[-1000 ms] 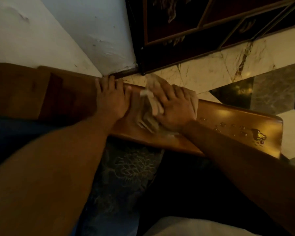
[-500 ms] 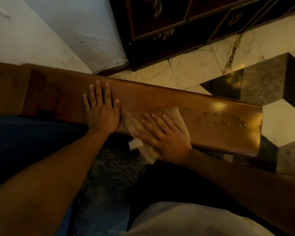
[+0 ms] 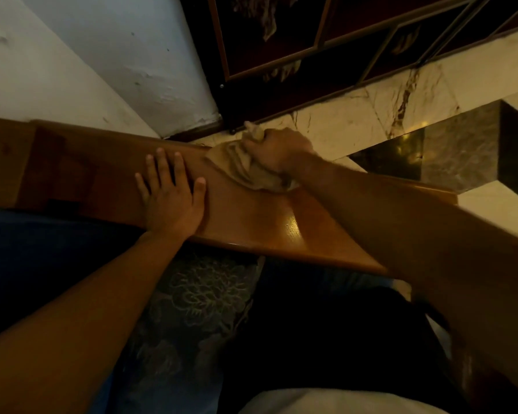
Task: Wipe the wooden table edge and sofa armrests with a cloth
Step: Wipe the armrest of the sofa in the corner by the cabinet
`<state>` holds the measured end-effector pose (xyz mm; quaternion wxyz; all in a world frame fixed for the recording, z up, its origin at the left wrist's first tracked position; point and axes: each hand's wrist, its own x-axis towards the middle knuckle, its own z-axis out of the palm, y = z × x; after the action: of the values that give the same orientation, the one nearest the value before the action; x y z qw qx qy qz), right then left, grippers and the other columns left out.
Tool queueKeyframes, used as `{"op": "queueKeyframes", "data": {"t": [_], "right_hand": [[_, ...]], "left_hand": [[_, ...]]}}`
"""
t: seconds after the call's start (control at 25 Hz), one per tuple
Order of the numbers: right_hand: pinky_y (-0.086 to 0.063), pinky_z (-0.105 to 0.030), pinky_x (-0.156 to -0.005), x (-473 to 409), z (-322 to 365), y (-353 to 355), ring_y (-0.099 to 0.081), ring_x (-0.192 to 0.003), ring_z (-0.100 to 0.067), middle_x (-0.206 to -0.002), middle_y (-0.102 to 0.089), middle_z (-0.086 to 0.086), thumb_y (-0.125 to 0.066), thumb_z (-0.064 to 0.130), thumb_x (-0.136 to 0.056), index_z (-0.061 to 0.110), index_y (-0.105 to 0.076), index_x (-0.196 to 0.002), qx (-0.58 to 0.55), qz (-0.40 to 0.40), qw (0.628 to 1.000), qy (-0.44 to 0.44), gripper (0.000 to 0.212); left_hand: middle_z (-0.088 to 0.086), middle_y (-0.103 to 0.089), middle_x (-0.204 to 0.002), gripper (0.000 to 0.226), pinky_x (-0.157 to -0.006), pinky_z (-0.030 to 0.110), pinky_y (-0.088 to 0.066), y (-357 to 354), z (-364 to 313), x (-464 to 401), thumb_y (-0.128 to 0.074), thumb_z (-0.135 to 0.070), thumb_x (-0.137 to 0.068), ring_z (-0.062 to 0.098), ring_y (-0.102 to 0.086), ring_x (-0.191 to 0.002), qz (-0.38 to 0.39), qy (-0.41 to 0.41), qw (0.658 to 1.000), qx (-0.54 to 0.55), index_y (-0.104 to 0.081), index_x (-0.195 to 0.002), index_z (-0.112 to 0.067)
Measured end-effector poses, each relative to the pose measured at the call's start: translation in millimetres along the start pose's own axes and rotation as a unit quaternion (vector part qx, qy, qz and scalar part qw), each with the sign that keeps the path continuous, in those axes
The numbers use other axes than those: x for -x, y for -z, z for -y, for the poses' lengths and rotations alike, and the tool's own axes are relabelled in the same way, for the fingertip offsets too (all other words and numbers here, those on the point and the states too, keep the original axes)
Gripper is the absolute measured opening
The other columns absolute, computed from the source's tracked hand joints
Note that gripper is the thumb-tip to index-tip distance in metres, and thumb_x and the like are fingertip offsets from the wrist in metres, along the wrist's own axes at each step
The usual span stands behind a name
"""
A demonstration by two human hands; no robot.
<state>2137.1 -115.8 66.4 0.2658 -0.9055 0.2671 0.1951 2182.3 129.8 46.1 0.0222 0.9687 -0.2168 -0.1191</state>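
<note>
A glossy wooden sofa armrest (image 3: pixel 251 222) runs across the middle of the view from left to lower right. My left hand (image 3: pixel 171 195) lies flat on its top, fingers spread, holding nothing. My right hand (image 3: pixel 277 149) is bunched around a beige cloth (image 3: pixel 245 168) at the armrest's far edge, its fingers curled over that edge. The cloth drapes from the fist onto the wood. My right forearm crosses over the armrest's right part and hides it.
A white wall (image 3: pixel 87 55) rises behind the armrest at the left. A dark carved wooden cabinet (image 3: pixel 326 40) stands beyond on a marble floor (image 3: pixel 356 115). A patterned blue sofa cushion (image 3: pixel 198 300) lies below the armrest.
My right hand has moved with the cloth from the near side of the armrest to its far edge and bunched it up. The water drops on the wood are no longer seen. My left hand stays flat.
</note>
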Motion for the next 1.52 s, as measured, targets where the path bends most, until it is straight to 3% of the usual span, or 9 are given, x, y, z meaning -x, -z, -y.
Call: {"op": "queueKeyframes", "data": {"t": [0.12, 0.24, 0.36, 0.48, 0.76, 1.04, 1.2, 1.44, 1.52], "right_hand": [[-0.036, -0.038, -0.100, -22, -42, 25, -0.049, -0.137, -0.037, -0.157, -0.047, -0.019, -0.035, 0.068, -0.104, 0.018, -0.049, -0.153, -0.083, 0.149, 0.984, -0.058, 0.071], [-0.038, -0.036, -0.089, 23, -97, 38, -0.059, -0.114, -0.035, -0.144, -0.060, -0.017, -0.032, 0.086, -0.092, 0.014, -0.058, -0.142, -0.067, 0.088, 0.989, -0.094, 0.092], [-0.039, -0.046, -0.099, 85, -110, 5, -0.061, -0.113, -0.037, -0.136, -0.064, -0.016, -0.018, 0.091, -0.088, 0.017, -0.057, -0.140, 0.071, -0.110, 0.991, 0.000, 0.099], [-0.003, -0.054, -0.126, 146, -74, -62, -0.027, -0.153, -0.042, -0.168, -0.032, -0.014, -0.051, 0.076, -0.087, 0.025, -0.030, -0.162, 0.148, -0.101, 0.981, 0.071, 0.092], [-0.018, -0.059, -0.127, 187, -127, -69, -0.015, -0.159, -0.036, -0.173, -0.020, -0.005, -0.047, 0.064, -0.099, 0.039, -0.016, -0.165, 0.220, -0.045, 0.924, 0.310, 0.077], [-0.043, -0.050, -0.098, 49, -80, 14, -0.058, -0.124, -0.039, -0.143, -0.059, -0.010, -0.023, 0.075, -0.095, 0.028, -0.049, -0.148, 0.032, -0.015, 0.999, -0.033, 0.075], [-0.039, -0.038, -0.096, 23, -138, 45, -0.055, -0.123, -0.034, -0.151, -0.053, -0.015, -0.027, 0.079, -0.096, 0.025, -0.050, -0.152, -0.035, 0.116, 0.991, -0.050, 0.081], [-0.046, -0.044, -0.100, 115, -235, 54, -0.063, -0.115, -0.031, -0.123, -0.068, -0.008, -0.036, 0.086, -0.087, 0.022, -0.063, -0.127, 0.003, -0.060, 0.995, -0.085, 0.080], [-0.016, -0.047, -0.123, 135, -205, 19, -0.046, -0.140, -0.034, -0.148, -0.056, -0.008, -0.041, 0.080, -0.086, 0.025, -0.053, -0.146, 0.036, -0.117, 0.990, -0.069, 0.083]], "left_hand": [[0.022, -0.007, -0.166, 0.081, -0.120, 0.062, 0.000, 9, -15, -2, -0.007, -0.067, -0.094, 0.040, 0.001, -0.153, 0.028, 0.003, 0.999, 0.038, -0.016, -0.157, -0.018], [0.026, -0.012, -0.163, 0.073, -0.118, 0.065, -0.001, 5, -51, 12, -0.011, -0.063, -0.096, 0.043, -0.002, -0.152, 0.046, -0.085, 0.995, -0.008, -0.022, -0.154, -0.020], [0.028, -0.016, -0.161, 0.065, -0.119, 0.065, -0.002, 1, -85, 26, -0.022, -0.053, -0.101, 0.044, -0.004, -0.152, 0.036, -0.081, 0.996, 0.003, -0.030, -0.151, -0.014], [0.024, -0.035, -0.154, 0.050, -0.119, 0.063, -0.010, 12, -104, 15, -0.030, -0.041, -0.103, 0.043, -0.024, -0.146, 0.001, -0.003, 0.996, 0.086, -0.051, -0.135, -0.008], [0.017, -0.049, -0.132, 0.039, -0.102, 0.053, -0.039, 21, -138, 15, -0.034, -0.040, -0.103, 0.035, -0.046, -0.121, -0.014, -0.067, 0.992, 0.102, -0.057, -0.115, -0.011], [0.021, -0.050, -0.126, 0.036, -0.096, 0.051, -0.041, 14, -141, 24, -0.036, -0.034, -0.105, 0.039, -0.046, -0.116, -0.030, -0.057, 0.986, 0.156, -0.061, -0.107, -0.007], [0.023, -0.049, -0.126, 0.037, -0.093, 0.053, -0.042, 14, -146, 23, -0.038, -0.039, -0.103, 0.042, -0.046, -0.117, -0.025, -0.074, 0.994, 0.078, -0.059, -0.119, -0.013], [0.017, -0.045, -0.131, 0.032, -0.094, 0.049, -0.043, 7, -177, 33, -0.041, -0.036, -0.102, 0.036, -0.041, -0.124, -0.015, -0.142, 0.986, 0.083, -0.058, -0.120, -0.015], [0.016, -0.043, -0.135, 0.033, -0.095, 0.048, -0.044, 5, -187, 36, -0.040, -0.035, -0.103, 0.036, -0.042, -0.123, 0.012, -0.134, 0.987, 0.088, -0.057, -0.121, -0.015]]}}
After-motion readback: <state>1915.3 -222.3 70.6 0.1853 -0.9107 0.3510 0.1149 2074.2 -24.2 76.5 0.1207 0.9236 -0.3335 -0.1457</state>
